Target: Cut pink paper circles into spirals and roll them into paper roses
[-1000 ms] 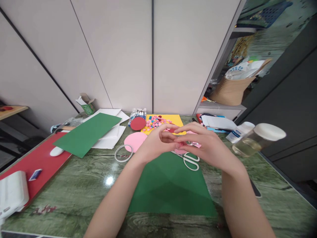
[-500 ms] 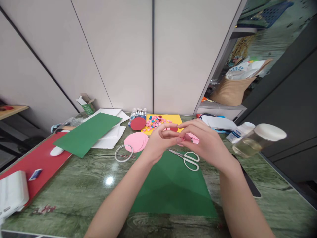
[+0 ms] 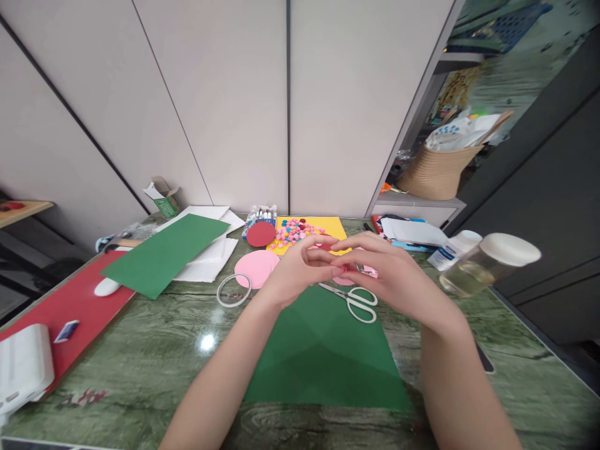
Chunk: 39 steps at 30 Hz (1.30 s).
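Note:
My left hand and my right hand meet above the far end of a green paper sheet. Their fingertips pinch together on a small pink paper piece, mostly hidden between them. White-handled scissors lie on the table just below my right hand. A stack of pink paper circles rests left of my left hand. Behind the hands a yellow sheet carries several small pink and blue paper bits.
A red paper circle, marker pens, a tape ring, a second green sheet on white paper, a red sheet, a white box at left. A lidded glass jar and white bottle stand right.
The hands dipped a little and the fingers shifted on the small pink piece; half a second ago they were slightly higher and further right. Nothing else on the table moved.

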Tool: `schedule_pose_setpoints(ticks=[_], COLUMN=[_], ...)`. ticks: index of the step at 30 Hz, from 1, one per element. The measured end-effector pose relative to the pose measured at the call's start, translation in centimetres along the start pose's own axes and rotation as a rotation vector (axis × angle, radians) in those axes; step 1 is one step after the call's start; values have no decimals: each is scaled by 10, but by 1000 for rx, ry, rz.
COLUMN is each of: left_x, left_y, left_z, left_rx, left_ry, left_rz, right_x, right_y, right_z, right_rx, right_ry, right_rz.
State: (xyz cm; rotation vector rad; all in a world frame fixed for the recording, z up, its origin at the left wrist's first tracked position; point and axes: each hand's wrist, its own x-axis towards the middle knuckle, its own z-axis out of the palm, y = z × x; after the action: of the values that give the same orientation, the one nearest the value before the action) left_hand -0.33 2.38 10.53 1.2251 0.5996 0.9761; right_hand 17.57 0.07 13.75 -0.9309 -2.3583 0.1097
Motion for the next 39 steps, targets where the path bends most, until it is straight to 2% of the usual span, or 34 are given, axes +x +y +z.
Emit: schedule_pose_setpoints(ticks=[6, 11, 15, 18, 23, 26, 33, 39], left_x=[3, 5, 8, 7, 3, 0, -1, 2], left_y=[-8, -12, -15, -14, -3, 3, 2, -1], left_z=[6, 14, 13, 6, -2, -3, 2, 5], left_rx=[-134, -294, -368, -327, -130, -9, 59, -45], left_ry=[63, 105, 123, 97, -86, -152, -47, -48], left_rz=[52, 22, -5, -4, -47, -17, 7, -6], right_x=[1, 5, 6, 5, 0, 0, 3, 3], right_y=[2, 0, 0, 2, 0, -2, -3, -3], right_z=[4, 9, 11, 9, 1, 0, 4, 4], right_rx=[-27, -63, -55, -15, 79, 90, 38, 16], right_ry=[133, 201, 218, 177, 16, -51, 26, 66], right_rz=[3, 11, 29, 22, 37, 47, 36, 55])
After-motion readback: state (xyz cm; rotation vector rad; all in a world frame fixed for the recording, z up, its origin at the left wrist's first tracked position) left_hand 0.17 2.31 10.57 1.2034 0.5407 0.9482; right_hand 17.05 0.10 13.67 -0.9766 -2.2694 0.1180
